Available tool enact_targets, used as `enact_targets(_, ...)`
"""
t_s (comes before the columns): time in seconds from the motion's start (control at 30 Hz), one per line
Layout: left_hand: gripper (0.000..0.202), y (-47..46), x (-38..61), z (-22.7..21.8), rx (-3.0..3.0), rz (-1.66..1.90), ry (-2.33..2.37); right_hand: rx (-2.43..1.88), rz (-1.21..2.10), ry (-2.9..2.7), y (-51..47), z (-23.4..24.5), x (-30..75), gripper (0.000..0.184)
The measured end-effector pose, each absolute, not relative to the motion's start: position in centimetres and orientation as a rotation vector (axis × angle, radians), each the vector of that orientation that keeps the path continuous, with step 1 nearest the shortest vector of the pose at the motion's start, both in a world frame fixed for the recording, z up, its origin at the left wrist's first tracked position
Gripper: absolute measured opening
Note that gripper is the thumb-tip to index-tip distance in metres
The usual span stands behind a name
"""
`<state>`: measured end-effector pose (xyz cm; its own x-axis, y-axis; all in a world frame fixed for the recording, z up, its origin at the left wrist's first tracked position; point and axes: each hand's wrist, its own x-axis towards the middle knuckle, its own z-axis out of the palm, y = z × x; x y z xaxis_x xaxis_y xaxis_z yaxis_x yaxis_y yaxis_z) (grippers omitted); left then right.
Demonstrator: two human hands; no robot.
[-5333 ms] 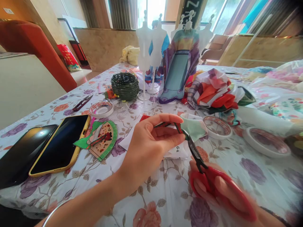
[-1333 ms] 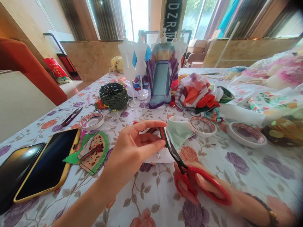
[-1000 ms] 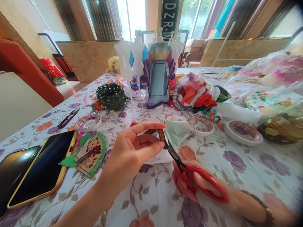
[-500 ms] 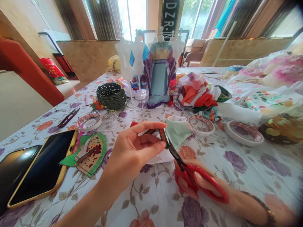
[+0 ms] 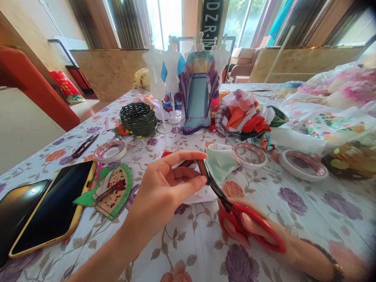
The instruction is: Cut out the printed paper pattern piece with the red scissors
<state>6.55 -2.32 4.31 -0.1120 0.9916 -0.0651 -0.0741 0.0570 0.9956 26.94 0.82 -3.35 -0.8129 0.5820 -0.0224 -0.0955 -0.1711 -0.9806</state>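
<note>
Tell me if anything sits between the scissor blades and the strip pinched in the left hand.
Nothing visible does. The red scissors in the right hand have their blades right at the patterned strip, which the left hand pinches above the tablecloth.

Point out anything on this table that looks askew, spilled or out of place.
Little stands out. The fabric scraps lie in a loose tumbled heap behind the tape rolls. The left hand pinches a patterned strip at the red scissors, held in the right hand.
</note>
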Motion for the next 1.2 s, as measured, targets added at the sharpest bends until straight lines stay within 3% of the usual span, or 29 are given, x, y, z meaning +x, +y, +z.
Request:
enact_targets(0.43,0.024,-2.3,6.7,4.3,1.047,1.306,1.261,-0.491,2.128,-1.472,0.9,-4.8,27.1,0.039)
enact_targets(1.2,0.022,-2.3,6.7,4.4,1.026,1.303,1.240,-0.470,2.104,-1.565,0.7,-4.6,26.9,0.045)
